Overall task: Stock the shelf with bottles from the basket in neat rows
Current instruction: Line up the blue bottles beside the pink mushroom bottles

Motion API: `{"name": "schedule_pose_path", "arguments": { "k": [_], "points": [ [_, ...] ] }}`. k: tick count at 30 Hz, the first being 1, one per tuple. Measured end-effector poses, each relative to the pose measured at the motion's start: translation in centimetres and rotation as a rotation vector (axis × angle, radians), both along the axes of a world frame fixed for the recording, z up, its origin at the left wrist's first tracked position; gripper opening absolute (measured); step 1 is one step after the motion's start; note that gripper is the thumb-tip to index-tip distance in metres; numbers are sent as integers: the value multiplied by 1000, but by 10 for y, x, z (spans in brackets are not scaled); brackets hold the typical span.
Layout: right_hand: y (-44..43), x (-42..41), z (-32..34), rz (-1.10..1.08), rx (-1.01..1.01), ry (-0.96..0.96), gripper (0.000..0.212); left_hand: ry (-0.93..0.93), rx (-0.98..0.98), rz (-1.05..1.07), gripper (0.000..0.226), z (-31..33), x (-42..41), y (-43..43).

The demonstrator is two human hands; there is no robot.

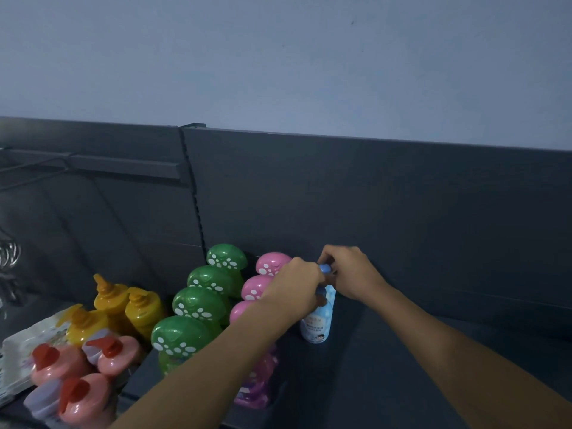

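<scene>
A light blue bottle [318, 323] with a blue cap stands upright on the dark shelf [402, 366], just right of a row of pink mushroom-capped bottles [272, 264]. My left hand [297, 286] wraps its upper body from the left. My right hand [349, 270] pinches its blue cap from the right. A second blue cap shows behind the hands; whether it belongs to another bottle I cannot tell. A row of green mushroom-capped bottles [198, 305] stands left of the pink ones. The basket is out of sight.
Yellow pump bottles [123, 305] and pink bottles with red caps [83, 394] stand further left, beside a white packet [28, 351]. The shelf's dark back panel [371, 196] rises behind the bottles. Bare shelf surface lies to the right of the blue bottle.
</scene>
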State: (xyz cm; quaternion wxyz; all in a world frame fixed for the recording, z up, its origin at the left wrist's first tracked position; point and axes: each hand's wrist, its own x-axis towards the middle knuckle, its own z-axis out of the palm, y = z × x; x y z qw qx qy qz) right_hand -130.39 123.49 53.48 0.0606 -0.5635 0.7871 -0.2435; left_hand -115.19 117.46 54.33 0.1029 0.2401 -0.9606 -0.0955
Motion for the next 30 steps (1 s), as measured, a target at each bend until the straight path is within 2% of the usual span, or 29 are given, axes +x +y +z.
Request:
{"name": "schedule_pose_path", "arguments": {
  "k": [3,5,7,9,13,17,19,22,30],
  "points": [
    [2,1,-1,3,7,-17,22,-1,14,-4,23,0,1,0],
    [4,2,1,-9,13,-16,35,-17,-15,14,29,2,2,2],
    [9,6,5,-42,8,23,41,-15,-56,35,27,7,6,3],
    [18,12,13,-86,-23,79,38,-5,-119,36,26,16,16,4],
    [40,44,32,-152,-78,144,32,142,-103,22,19,32,51,3],
    [65,98,50,-178,-88,156,30,242,-55,-10,15,49,100,7],
    [77,131,56,-179,-91,157,29,268,-65,-37,27,55,128,8],
    [92,185,59,-176,-99,160,28,260,-79,-62,33,58,174,10],
    [114,330,17,-193,-111,93,29,234,-48,-180,27,25,318,13]
  ]
}}
